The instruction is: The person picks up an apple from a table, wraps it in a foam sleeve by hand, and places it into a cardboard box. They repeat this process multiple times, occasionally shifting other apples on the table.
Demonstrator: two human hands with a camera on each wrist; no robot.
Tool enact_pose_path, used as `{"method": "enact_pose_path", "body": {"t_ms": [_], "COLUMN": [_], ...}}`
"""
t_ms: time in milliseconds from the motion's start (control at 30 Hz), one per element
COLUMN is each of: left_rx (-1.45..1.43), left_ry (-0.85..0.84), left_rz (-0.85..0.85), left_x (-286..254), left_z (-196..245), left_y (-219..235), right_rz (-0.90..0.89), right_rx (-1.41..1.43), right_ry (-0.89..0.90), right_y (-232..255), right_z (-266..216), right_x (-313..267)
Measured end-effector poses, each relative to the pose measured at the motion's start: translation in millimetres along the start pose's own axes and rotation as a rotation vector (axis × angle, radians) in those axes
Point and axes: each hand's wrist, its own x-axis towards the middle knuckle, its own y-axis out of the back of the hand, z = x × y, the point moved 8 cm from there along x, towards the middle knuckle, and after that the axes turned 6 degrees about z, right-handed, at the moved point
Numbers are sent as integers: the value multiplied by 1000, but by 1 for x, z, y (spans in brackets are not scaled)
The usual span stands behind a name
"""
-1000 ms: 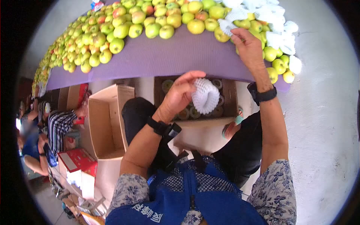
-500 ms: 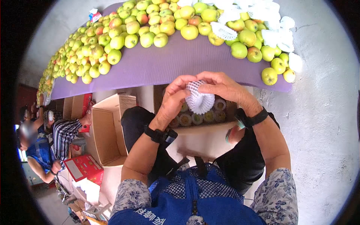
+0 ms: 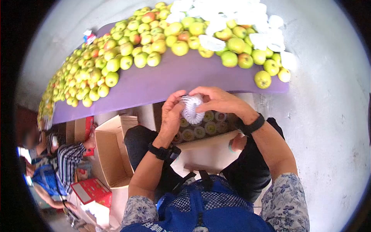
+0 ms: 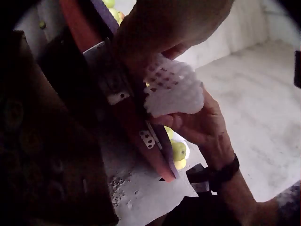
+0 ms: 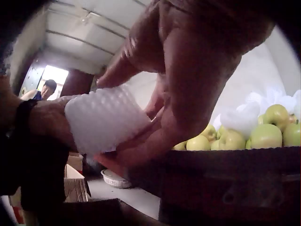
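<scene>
A white foam net sleeve is held between both hands above the front edge of the purple-covered table. My left hand pinches its left side, thumb against the mesh. On the opposite side, my right hand grips the upper rim with thumb and fingers. The left wrist view shows the sleeve spread wide at one end, with the right hand around that end. From the right wrist, the sleeve looks like a short white tube; its inside is hidden there.
Many green-yellow apples lie piled on the purple table cover, with white foam nets heaped at the back right. Below the table edge sits a carton of netted apples. An open cardboard box stands left, near another person.
My right hand has come back from the apples and nets at the table's right and taken hold of the foam net sleeve, which the left hand held alone before.
</scene>
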Motion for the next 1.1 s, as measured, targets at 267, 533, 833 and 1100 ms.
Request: {"method": "enact_pose_path", "body": {"t_ms": [267,533,833,1100], "left_rx": [142,59,9,-131], "left_ry": [177,213,271,179], "left_rz": [-78,-203,-103,-97], "left_x": [-19,-45,-49,-44], "left_z": [-23,-30,-56,-46], "left_y": [-34,-59,-70,-80], "right_rz": [17,609,716,688], "right_rx": [-186,-117,-879,-859], "right_ry": [34,116,-170,-108], "right_y": [11,135,182,184], "right_z": [-5,-20,18,34], "right_x": [-11,-66,-127,-123]}}
